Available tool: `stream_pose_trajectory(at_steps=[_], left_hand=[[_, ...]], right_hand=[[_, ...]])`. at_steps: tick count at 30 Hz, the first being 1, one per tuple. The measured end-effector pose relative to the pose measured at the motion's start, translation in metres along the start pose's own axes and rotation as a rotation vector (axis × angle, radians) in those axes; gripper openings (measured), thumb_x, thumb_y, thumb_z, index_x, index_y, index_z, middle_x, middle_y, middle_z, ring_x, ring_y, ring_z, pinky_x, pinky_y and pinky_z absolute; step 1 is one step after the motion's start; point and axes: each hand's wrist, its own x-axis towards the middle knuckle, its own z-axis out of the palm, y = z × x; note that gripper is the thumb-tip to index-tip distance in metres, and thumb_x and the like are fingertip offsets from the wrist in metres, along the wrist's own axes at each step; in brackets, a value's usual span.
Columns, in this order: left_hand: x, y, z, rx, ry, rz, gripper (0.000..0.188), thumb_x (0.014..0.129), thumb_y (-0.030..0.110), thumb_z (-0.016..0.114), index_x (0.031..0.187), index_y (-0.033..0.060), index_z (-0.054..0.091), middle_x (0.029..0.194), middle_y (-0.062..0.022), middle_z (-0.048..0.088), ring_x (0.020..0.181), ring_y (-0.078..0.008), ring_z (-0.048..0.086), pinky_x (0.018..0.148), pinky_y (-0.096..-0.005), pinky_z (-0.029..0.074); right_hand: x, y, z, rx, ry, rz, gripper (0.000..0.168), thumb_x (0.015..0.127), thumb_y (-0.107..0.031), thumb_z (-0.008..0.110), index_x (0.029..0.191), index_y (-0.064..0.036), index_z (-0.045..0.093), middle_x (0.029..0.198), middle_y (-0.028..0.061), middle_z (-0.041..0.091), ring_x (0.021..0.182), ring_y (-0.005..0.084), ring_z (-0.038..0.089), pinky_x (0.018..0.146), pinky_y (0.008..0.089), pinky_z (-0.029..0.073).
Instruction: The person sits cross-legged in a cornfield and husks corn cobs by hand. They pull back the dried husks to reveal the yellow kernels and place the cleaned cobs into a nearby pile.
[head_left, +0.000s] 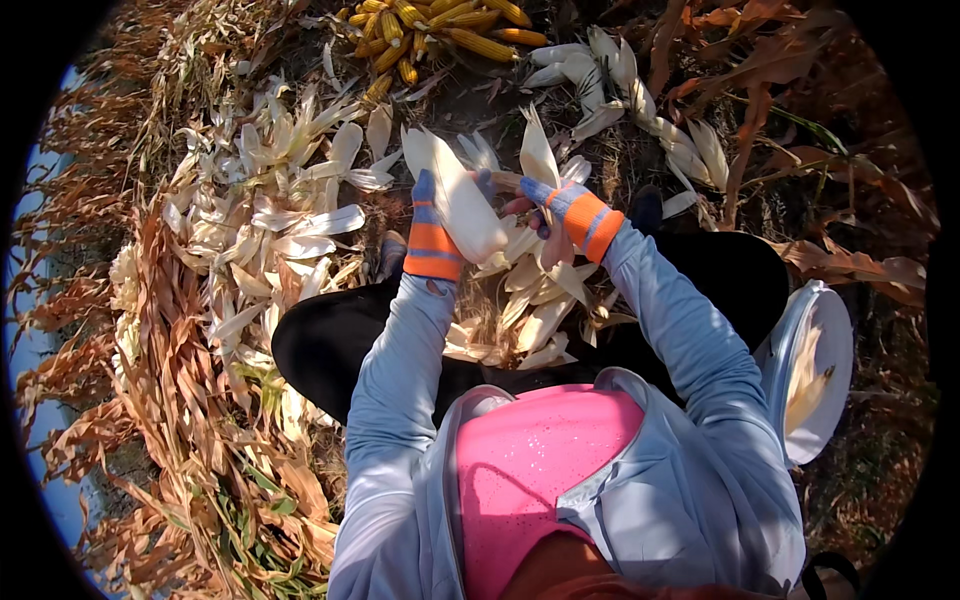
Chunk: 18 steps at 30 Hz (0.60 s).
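Note:
My left hand (431, 240), in an orange and blue-grey striped knit glove, grips a maize ear (463, 196) wrapped in pale husk. The ear slants down to the right, and its husk hides the kernels. My right hand (581, 214), gloved alike with some bare fingertips showing, pinches pale husk leaves (538, 152). One leaf stands up past the thumb; another piece hangs below the fingers. A brownish strip spans the gap between both hands; I cannot tell whether it joins the ear. Loose husks (544, 311) lie on the ground between my legs, below the hands.
Bare yellow maize cobs (420, 30) are heaped at the top. Ears still in husk (600, 75) lie at upper right. Discarded husks (277, 217) cover the ground at left, beside dry stalks (195, 420). A white bucket (836, 352) with husk inside tilts by my right side.

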Motion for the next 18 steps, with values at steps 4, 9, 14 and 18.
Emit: stream_pose_trajectory(at_steps=[4,9,14,18], left_hand=[[0.006,-0.024,-0.002,0.164,0.048,0.038,0.051,0.080,0.046,0.047,0.106,0.0013,0.048,0.088,-0.0079,0.056,0.077,-0.0187,0.055,0.067,-0.0298,0.047],[0.014,-0.025,-0.016,0.600,0.207,0.261,0.041,0.082,0.039,0.049,0.101,0.0028,0.049,0.085,-0.0050,0.056,0.073,-0.0139,0.054,0.064,-0.0264,0.046],[0.006,-0.025,-0.002,0.666,0.262,0.213,0.034,0.083,0.035,0.049,0.098,0.0041,0.049,0.084,-0.0043,0.056,0.070,-0.0106,0.053,0.063,-0.0237,0.046],[0.002,-0.026,0.005,0.094,0.013,0.066,0.031,0.081,0.026,0.054,0.103,0.0052,0.046,0.091,-0.0077,0.054,0.077,-0.0181,0.055,0.063,-0.0289,0.048]], right_hand=[[-0.006,0.014,0.013,-0.019,-0.251,-0.092,0.038,0.080,-0.034,0.053,0.102,-0.003,0.049,0.081,0.0096,0.058,0.060,0.0121,0.048,0.052,0.0253,0.040],[-0.005,0.015,0.007,-0.046,-0.230,-0.183,0.044,0.078,-0.034,0.055,0.109,-0.003,0.046,0.089,0.0108,0.057,0.072,0.0139,0.050,0.060,0.0261,0.042],[0.004,0.023,0.003,-0.248,0.045,-0.411,0.055,0.074,-0.032,0.059,0.117,-0.003,0.041,0.099,0.0119,0.055,0.086,0.0167,0.052,0.072,0.0272,0.043],[0.015,0.027,0.001,-0.145,0.076,-0.202,0.053,0.068,-0.022,0.066,0.114,-0.006,0.045,0.093,0.0080,0.057,0.077,0.0144,0.054,0.064,0.0244,0.044]])
